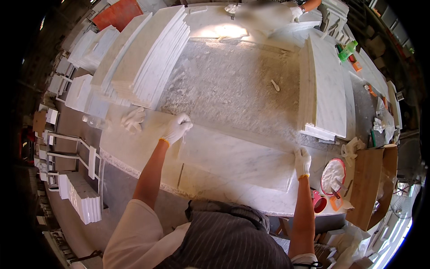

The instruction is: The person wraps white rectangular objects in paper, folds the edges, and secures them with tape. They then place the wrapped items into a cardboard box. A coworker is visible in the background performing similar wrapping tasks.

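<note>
A flat white marble slab (237, 158) with faint grey veins lies before me on the near part of the table, its long side running left to right. My left hand (178, 128), in a white knit glove with a yellow cuff, is closed at the slab's far left corner. At the right end, my right hand (303, 162), gloved the same way, has its fingers curled around the edge. The fingertips of both hands are partly hidden. Beside my left hand rests a loose white glove (133, 120).
Stacked marble slabs (152, 49) stand at the far left, with another stack (327, 85) at the right. Dusty grit (228, 80) covers the middle. A bowl of white paste (333, 175), red tape roll (319, 202) and cardboard box (369, 186) sit at right. Another person's gloved hand (296, 13) works opposite.
</note>
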Tool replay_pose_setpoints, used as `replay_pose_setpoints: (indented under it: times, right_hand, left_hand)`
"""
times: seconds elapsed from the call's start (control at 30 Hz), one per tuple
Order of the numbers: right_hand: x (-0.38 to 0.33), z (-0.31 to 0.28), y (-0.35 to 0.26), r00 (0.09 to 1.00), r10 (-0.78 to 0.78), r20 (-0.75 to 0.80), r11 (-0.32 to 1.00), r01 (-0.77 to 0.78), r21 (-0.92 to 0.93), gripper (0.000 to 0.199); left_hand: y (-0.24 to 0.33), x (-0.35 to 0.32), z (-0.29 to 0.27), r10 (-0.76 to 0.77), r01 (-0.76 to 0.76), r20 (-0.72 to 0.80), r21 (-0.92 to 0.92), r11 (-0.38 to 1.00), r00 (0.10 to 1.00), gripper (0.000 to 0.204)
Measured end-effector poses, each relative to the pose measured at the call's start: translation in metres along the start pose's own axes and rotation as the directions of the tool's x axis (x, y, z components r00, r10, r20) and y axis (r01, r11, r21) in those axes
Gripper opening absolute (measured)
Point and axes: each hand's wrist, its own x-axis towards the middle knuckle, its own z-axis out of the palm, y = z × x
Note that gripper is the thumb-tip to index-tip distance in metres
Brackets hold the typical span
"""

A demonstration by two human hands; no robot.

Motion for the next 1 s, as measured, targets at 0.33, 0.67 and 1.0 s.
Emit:
replay_pose_setpoints:
  times: [0.33,0.67,1.0]
  right_hand:
    - [0.009,-0.003,-0.004,0.999,0.043,0.031,0.999,-0.043,0.021,0.04]
    - [0.001,-0.009,-0.006,0.993,-0.025,0.111,0.999,0.022,0.023,0.033]
    - [0.006,0.003,0.013,0.996,-0.074,0.055,0.991,0.067,0.117,0.032]
  left_hand:
    - [-0.034,0.003,0.026,0.341,-0.196,-0.254,0.463,0.865,0.905,0.018]
    - [-0.055,0.011,0.031,0.496,-0.147,-0.406,0.642,0.753,0.767,0.024]
    - [0.006,-0.083,0.19,0.801,-0.695,0.258,0.673,0.252,0.54,0.051]
